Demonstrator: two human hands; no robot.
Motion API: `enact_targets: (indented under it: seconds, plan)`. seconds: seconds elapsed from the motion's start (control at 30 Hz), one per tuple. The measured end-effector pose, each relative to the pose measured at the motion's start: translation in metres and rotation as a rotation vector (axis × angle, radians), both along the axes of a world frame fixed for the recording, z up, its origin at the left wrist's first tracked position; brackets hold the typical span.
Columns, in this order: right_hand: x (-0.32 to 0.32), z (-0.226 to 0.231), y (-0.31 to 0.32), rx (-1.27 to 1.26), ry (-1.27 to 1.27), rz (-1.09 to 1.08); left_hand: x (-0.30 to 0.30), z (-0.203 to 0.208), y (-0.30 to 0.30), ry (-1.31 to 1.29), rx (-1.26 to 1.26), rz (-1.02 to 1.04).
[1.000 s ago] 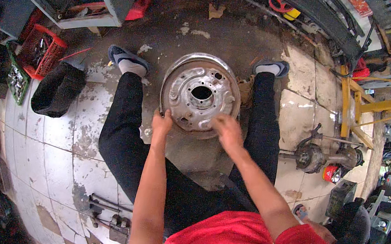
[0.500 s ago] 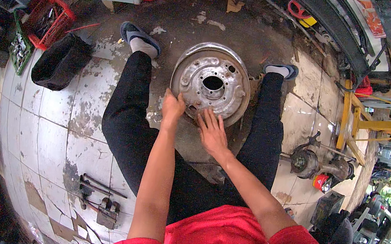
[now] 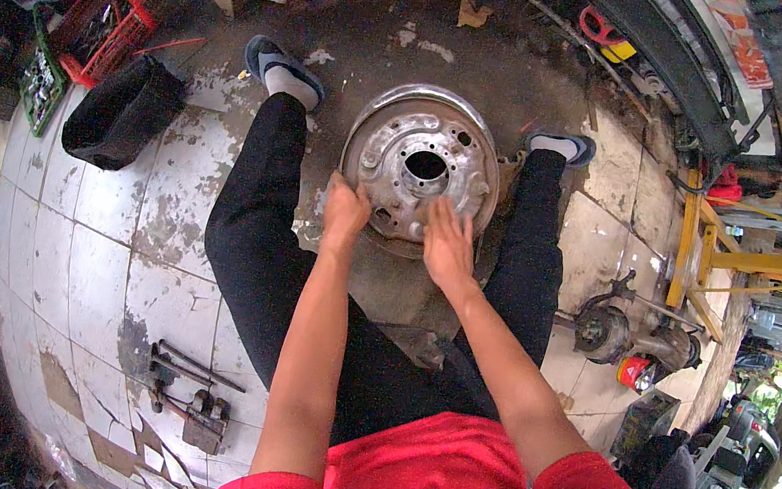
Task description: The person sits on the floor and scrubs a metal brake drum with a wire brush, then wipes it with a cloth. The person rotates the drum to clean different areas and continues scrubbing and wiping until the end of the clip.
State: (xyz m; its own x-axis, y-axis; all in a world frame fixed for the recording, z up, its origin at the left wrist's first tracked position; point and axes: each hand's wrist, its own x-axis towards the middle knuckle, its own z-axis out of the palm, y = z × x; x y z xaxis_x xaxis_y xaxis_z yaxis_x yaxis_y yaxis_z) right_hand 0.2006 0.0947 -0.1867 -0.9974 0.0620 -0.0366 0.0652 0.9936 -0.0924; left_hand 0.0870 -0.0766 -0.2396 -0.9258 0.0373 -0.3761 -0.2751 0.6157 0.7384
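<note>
A round, bare-metal brake backing plate (image 3: 416, 142) stands between my feet, its face toward me. It has a dark round centre hole, smaller holes and a raised rim. My left hand (image 3: 346, 213) is closed at its lower left edge, the fingers partly hidden against the rim. Stretched out over the lower right of the plate's face, my right hand (image 3: 448, 246) has its fingers a little apart and holds nothing. Whether that palm presses on the metal I cannot tell.
A black bin (image 3: 122, 118) and a red crate (image 3: 107, 30) stand at the left. On the tiles lie metal tools (image 3: 205, 419) at lower left. An axle-like part (image 3: 605, 332) sits at right beside a red can (image 3: 635, 372), below a yellow stand (image 3: 762, 262).
My right hand has moved up and to the right over the plate's face. The left hand stays at the lower left edge, and the plate has hardly moved.
</note>
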Motion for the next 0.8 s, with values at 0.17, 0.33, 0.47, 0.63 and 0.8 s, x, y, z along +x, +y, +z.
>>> enact_targets:
  seconds: [0.17,0.33,0.47,0.63,0.8]
  plan:
    - [0.006,-0.009,-0.022,0.047,-0.092,0.234,0.001,0.021,0.010,-0.096,-0.092,-0.134]
    - [0.008,-0.005,-0.011,0.014,-0.091,0.156,0.004,0.014,-0.002,-0.099,-0.101,-0.207]
    - [0.006,-0.008,-0.015,0.053,-0.102,-0.058,0.003,0.020,0.004,-0.153,-0.211,-0.258]
    - [0.016,-0.006,-0.016,0.060,-0.112,0.273,0.005,0.010,0.005,-0.116,-0.237,-0.227]
    - [0.002,0.000,0.004,0.075,-0.127,0.063,0.008,-0.008,0.004,-0.061,-0.135,-0.181]
